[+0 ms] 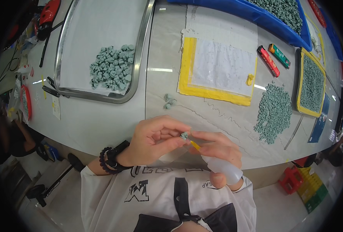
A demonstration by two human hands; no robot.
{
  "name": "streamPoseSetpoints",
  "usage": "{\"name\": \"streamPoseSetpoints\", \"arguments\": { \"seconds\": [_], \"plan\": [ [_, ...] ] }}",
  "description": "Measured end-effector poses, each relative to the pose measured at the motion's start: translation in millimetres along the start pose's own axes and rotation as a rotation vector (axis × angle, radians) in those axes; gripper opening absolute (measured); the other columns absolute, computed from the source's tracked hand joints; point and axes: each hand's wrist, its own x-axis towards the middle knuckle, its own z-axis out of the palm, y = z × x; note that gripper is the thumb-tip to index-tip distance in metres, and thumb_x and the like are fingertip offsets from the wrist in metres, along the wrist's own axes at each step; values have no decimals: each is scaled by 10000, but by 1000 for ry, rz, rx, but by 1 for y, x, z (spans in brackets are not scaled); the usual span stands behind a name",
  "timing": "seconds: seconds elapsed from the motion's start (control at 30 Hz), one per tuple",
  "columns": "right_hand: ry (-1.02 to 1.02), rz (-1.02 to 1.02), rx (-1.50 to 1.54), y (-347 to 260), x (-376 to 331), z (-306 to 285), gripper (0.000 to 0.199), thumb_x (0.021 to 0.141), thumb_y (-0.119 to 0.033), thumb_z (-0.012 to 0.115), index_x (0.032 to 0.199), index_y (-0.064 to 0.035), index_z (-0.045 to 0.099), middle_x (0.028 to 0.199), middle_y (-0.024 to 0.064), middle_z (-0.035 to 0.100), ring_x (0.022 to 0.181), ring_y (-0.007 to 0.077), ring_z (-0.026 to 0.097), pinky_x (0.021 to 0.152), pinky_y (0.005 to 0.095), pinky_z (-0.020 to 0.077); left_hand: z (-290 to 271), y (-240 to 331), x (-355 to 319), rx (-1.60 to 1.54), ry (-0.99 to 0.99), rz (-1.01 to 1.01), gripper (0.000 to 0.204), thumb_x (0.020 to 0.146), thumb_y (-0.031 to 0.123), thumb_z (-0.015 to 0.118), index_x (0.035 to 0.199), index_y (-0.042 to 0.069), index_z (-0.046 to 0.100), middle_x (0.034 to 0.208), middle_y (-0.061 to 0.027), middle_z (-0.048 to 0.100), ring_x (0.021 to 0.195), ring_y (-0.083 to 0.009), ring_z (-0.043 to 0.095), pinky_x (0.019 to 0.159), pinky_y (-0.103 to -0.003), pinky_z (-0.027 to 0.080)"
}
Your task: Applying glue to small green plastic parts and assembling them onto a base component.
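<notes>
Near the front edge of the table, my left hand pinches a small grey-green piece, rounded like a flower bud, between thumb and fingertips. My right hand is closed round a translucent white squeeze bottle. The bottle's yellow nozzle points up and left, its end at or close to the piece; whether they touch, I cannot tell. A few loose grey-green pieces lie on the table just beyond my hands.
A paper-lined metal tray at the left bears many bud-shaped pieces. A yellow-edged white sheet lies ahead. Rightward are a red lighter-shaped thing, a green one, a heap of small pieces, a yellow-rimmed tray and a blue bin.
</notes>
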Motion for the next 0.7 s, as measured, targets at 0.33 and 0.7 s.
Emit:
{"name": "streamPoseSetpoints", "arguments": {
  "seconds": [0.33, 0.7],
  "plan": [
    [96, -8, 40, 4, -5, 6, 442, 896, -437, 456, 980, -16, 562, 816, 139, 643, 916, 372, 642, 657, 384, 524, 0, 2, 0, -2, 6, -17, 293, 818, -159, 509, 1104, -93, 509, 1054, -167, 556, 920, -204, 629, 785, -287, 544],
    [120, -46, 30, 6, -3, 7, 419, 895, -405, 458, 974, -9, 568, 777, 116, 648, 894, 367, 655, 609, 367, 515, 0, 2, 0, 1, 7, 13, 268, 837, -137, 494, 1102, -93, 502, 1055, -168, 557, 895, -209, 638, 763, -282, 540]
  ]
}}
